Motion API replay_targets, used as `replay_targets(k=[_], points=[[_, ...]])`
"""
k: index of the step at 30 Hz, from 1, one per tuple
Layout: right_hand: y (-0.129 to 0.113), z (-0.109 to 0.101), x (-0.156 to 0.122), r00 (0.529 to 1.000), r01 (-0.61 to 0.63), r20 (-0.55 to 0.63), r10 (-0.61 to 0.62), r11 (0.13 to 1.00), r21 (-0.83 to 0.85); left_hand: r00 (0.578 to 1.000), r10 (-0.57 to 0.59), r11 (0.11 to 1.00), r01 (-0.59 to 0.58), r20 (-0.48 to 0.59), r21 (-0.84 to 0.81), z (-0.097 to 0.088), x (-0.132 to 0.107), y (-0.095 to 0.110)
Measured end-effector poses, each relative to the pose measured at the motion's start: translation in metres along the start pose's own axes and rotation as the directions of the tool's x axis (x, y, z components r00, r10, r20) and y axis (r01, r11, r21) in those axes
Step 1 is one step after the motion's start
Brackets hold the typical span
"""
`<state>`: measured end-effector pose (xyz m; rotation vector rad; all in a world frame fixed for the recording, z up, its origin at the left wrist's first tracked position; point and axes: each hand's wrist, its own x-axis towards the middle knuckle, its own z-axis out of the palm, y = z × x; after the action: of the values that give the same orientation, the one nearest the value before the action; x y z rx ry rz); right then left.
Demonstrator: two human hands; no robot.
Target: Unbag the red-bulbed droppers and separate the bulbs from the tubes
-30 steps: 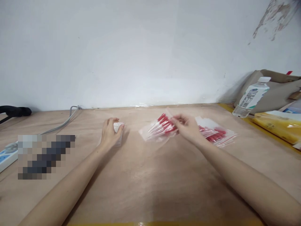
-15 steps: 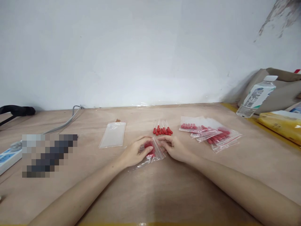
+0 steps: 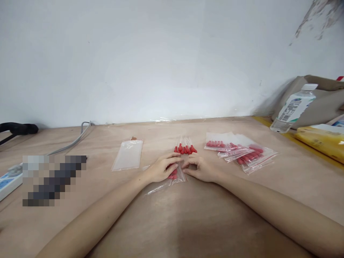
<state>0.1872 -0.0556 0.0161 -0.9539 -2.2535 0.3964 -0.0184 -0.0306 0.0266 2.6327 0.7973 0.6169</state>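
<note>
A small clear zip bag [image 3: 172, 178] with red-tipped pieces inside lies flat on the brown table [image 3: 172, 222]. My left hand [image 3: 161, 168] presses down on the bag, fingers closed over it. My right hand [image 3: 199, 168] pinches the bag's right edge. Just beyond my fingers lies a loose row of red-capped clear tubes [image 3: 185, 147]. An empty clear bag [image 3: 128, 154] rests to the left of them.
Several filled bags of red-capped tubes [image 3: 242, 152] are stacked at the right. A water bottle [image 3: 294, 107], a cardboard box [image 3: 319, 98] and a yellow pack [image 3: 319, 139] sit far right. A power strip [image 3: 9, 181] and grey cable [image 3: 72, 139] lie at the left.
A second ago my left hand was on the empty bag and my right held a filled bag aloft. Both hands have come together on a bag near me; they now sit slightly farther forward.
</note>
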Motion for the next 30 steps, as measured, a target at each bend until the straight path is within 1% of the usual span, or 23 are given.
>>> replay_targets(k=[3,6,10,13,17,20,22,23,26,30], points=[[0.003,0.002,-0.001,1.0,0.013,0.003,-0.013,1.0,0.028,0.998,0.035,0.999,-0.036,0.043,0.024,0.0,0.002,0.0],[0.003,0.002,-0.003,0.999,-0.03,-0.019,0.03,0.999,0.027,0.997,0.036,0.998,-0.039,0.066,0.044,-0.001,0.002,0.001],[0.006,0.006,-0.006,0.996,-0.083,-0.046,0.081,0.996,-0.04,0.997,0.026,0.999,-0.029,0.069,0.038,0.0,0.0,0.002],[0.01,0.009,-0.005,0.992,-0.122,-0.049,0.119,0.991,-0.059,0.999,0.034,0.999,-0.034,0.036,0.015,0.001,-0.001,0.001],[0.01,0.014,-0.002,0.975,-0.221,-0.017,0.222,0.974,0.04,0.998,0.038,0.999,-0.039,-0.043,-0.012,0.002,-0.002,0.001],[0.007,0.016,-0.001,0.971,-0.238,-0.003,0.24,0.961,0.14,0.998,0.059,0.998,-0.059,-0.028,-0.023,0.002,-0.002,-0.001],[0.006,0.016,-0.003,0.979,-0.199,-0.022,0.205,0.967,0.157,0.996,0.085,0.996,-0.086,-0.009,-0.026,0.002,-0.002,-0.003],[0.005,0.015,-0.003,0.984,-0.166,-0.041,0.173,0.977,0.137,0.995,0.097,0.995,-0.097,-0.009,-0.027,0.001,-0.001,-0.004],[0.002,0.012,-0.005,0.995,-0.039,-0.096,0.038,0.999,-0.014,0.994,0.102,0.994,-0.103,-0.041,-0.029,0.0,0.001,-0.004],[0.001,0.007,-0.004,0.978,0.095,-0.162,-0.132,0.971,-0.218,0.991,0.105,0.993,-0.108,-0.085,-0.035,-0.001,0.005,-0.003]])
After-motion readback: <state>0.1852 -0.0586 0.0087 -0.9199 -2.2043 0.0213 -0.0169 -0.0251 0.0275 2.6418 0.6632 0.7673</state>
